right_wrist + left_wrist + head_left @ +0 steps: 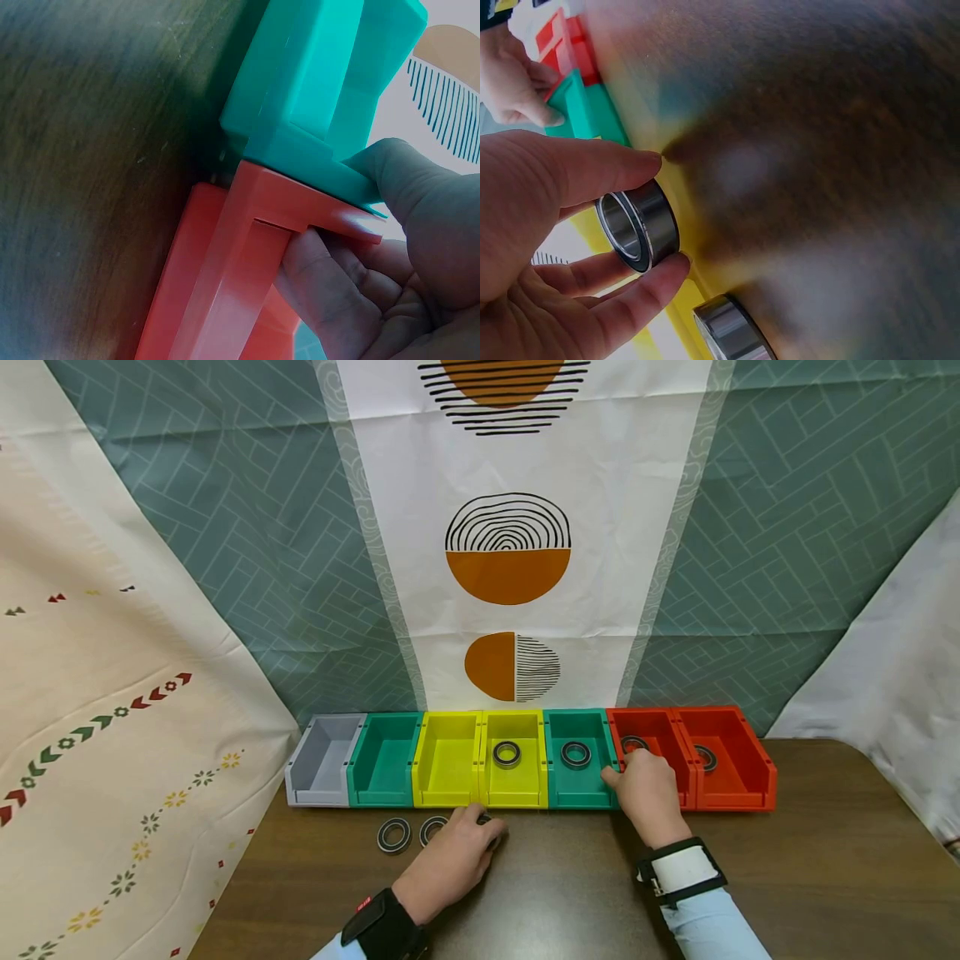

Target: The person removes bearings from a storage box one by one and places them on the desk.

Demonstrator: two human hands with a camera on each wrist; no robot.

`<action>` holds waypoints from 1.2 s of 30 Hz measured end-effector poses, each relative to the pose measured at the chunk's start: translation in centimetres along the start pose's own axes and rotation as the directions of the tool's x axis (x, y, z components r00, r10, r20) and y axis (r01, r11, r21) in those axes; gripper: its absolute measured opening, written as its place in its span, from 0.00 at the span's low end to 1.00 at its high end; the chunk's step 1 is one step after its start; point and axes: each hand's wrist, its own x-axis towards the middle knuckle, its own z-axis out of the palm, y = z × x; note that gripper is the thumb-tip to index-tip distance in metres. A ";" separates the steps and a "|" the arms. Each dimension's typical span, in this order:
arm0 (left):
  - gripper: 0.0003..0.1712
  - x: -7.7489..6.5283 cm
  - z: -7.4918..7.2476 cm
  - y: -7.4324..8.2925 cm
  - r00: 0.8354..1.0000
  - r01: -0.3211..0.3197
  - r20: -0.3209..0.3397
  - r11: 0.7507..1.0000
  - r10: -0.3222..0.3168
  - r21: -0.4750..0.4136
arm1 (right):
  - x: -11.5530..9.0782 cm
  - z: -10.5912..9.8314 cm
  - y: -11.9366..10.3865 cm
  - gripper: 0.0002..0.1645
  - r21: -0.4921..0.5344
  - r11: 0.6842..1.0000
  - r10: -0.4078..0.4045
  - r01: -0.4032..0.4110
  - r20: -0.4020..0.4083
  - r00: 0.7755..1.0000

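My left hand (pixel 453 853) pinches a bearing (pixel 660 217) between thumb and fingers, just in front of the yellow bins. Beside it on the table lie two more bearings, a nearer one (pixel 431 829) partly hidden by the hand and another (pixel 393 836) to its left. My right hand (pixel 649 793) straddles the adjoining walls of a green bin (pixel 588 791) and a red bin (pixel 660 727). Its thumb lies over the green wall and its fingers reach inside the red bin, pinching the walls between. A bearing (pixel 634 742) shows just behind those fingers.
The bins stand in a row, from a grey bin (pixel 326 760) at the left to a red bin (pixel 735 764) at the right. Single bearings lie in the right yellow bin (pixel 513 789), the green bin and the rightmost red bin. Patterned cloth (pixel 495 468) hangs behind.
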 end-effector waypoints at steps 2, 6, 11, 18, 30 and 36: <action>0.18 0.1 0.1 0.0 1.000 0.008 0.020 1.000 -0.008 -0.002 | 0.0 0.0 0.0 0.20 -0.001 1.000 -0.003 0.003 -0.001 1.000; 0.18 0.2 0.1 0.0 0.998 0.031 0.062 1.000 -0.031 -0.001 | 0.0 0.0 0.0 0.20 0.002 1.000 -0.005 0.005 -0.006 1.000; 0.21 0.2 0.0 0.1 0.994 0.045 0.098 0.998 -0.048 0.033 | 0.0 0.0 0.0 0.19 0.009 1.000 -0.004 0.004 -0.005 1.000; 0.19 0.3 0.0 0.3 0.993 0.057 0.097 0.997 -0.061 0.044 | 0.0 0.0 0.1 0.20 0.004 1.000 -0.008 0.008 -0.012 1.000; 0.12 0.4 -1.3 0.6 0.995 0.066 0.071 0.998 -0.066 0.002 | -0.2 0.1 0.1 0.19 0.008 1.000 -0.004 0.004 -0.006 1.000; 0.18 1.5 -3.1 0.9 0.995 0.072 -0.073 0.997 -0.071 0.009 | -0.1 0.1 0.1 0.19 0.004 1.000 0.001 -0.001 -0.009 1.000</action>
